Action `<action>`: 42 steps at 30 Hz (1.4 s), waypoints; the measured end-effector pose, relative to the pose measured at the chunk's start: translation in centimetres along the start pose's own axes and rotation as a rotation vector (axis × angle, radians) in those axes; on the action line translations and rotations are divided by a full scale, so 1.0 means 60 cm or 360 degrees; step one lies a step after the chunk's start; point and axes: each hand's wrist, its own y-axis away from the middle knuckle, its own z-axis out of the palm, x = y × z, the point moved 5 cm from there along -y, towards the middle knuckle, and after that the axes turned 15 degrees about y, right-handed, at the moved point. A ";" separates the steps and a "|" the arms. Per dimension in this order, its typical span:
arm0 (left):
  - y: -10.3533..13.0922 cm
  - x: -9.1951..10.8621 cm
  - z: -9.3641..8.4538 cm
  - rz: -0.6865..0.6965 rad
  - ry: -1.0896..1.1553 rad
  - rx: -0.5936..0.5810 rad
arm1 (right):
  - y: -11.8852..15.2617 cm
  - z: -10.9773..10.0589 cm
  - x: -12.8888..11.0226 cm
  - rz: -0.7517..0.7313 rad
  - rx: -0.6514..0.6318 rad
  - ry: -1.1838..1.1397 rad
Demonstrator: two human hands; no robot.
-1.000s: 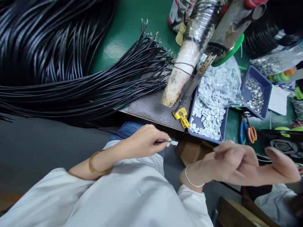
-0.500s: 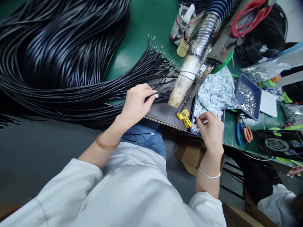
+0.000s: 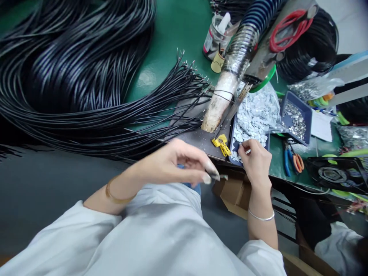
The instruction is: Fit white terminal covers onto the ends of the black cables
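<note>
My left hand (image 3: 178, 165) is closed, its thumb and fingertips pinching the end of a black cable (image 3: 213, 176). A short pale tip sticks out past the fingers, held in front of the table edge above my lap. My right hand (image 3: 255, 159) is closed in a pinch at the near end of a dark tray (image 3: 231, 134) of small white flat pieces (image 3: 251, 122). Whatever its fingertips hold is too small or hidden to make out. Many black cables (image 3: 161, 103) lie left of the tray, their stripped ends fanned out near a white-tipped duct hose (image 3: 217, 103).
A yellow clip-like tool (image 3: 222, 145) lies at the board's edge beside the tray. Farther right are a blue bin (image 3: 307, 122) of metal bits, pliers (image 3: 287, 159) and a black fan (image 3: 335, 174). An open cardboard box (image 3: 234, 191) stands below the table.
My left hand has come away from the cable bundle, moving right and toward me with one cable end. My right hand stays at the tray. The view has shifted slightly.
</note>
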 end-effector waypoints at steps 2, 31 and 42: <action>-0.003 -0.034 0.018 -0.0250 0.0127 0.0056 | 0.003 -0.008 0.005 0.0100 0.0114 -0.0090; -0.023 -0.076 -0.006 -0.0003 0.0300 0.0669 | 0.081 -0.046 -0.148 0.0129 0.0739 -0.1248; -0.025 -0.083 0.003 -0.0310 0.0495 0.0420 | 0.064 -0.045 -0.152 0.0098 0.0322 -0.1637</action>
